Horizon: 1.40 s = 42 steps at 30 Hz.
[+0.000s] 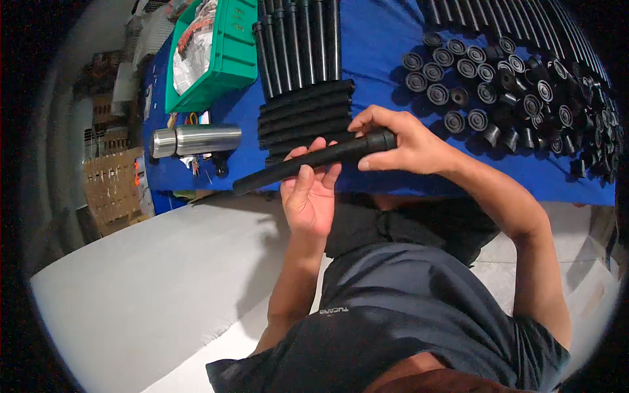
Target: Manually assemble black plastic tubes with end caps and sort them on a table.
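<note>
A black tube [282, 173] with a wider collar at one end is held slantwise over the table's front edge, its thin end pointing left. My left hand [311, 196] supports it from below, the thumb across its near side. At the thick end, my right hand [400, 144] is closed around the black collar [380, 139], thumb on the near side and fingers on the far side. Just beyond lie several black foam-like sleeves [304, 114] stacked side by side, partly hidden by the hands and the tube.
Collared black tubes [298, 49] lie in a row behind the sleeves. Many black round caps [466, 68] cover the right side of the blue cloth [373, 52], with more tubes [504, 16] behind. At left are a steel flask [208, 139] and a green bin [229, 59].
</note>
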Tool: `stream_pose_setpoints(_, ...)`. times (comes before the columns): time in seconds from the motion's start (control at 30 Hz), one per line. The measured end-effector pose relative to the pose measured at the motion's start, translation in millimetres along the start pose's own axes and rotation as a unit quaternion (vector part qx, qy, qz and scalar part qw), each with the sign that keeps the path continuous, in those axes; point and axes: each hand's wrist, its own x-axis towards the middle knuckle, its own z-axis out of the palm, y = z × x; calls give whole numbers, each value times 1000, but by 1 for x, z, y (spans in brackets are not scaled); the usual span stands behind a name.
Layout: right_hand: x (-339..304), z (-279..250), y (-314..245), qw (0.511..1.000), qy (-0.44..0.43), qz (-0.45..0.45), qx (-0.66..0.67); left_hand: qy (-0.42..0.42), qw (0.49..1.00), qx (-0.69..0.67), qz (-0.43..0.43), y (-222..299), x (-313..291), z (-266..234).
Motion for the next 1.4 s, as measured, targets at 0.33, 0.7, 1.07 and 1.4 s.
stream_pose_setpoints(0.33, -4, -7, -1, 991, -21, -36, -130, 46, 999, -1, 15, -6, 7, 1)
stream_pose_setpoints(0.7, -3, -10, -10, 991, -38, 12, -124, 88, 996, 0, -13, -5, 5, 9)
stream_pose_setpoints(1.07, 0, -16, -13, 978, -78, -51, -185, 16, 999, 16, 38, -10, 15, 3)
stream_pose_setpoints(1.4, -1, -21, -9, 991, -43, 15, -122, -9, 998, -58, 2, -13, 21, 5)
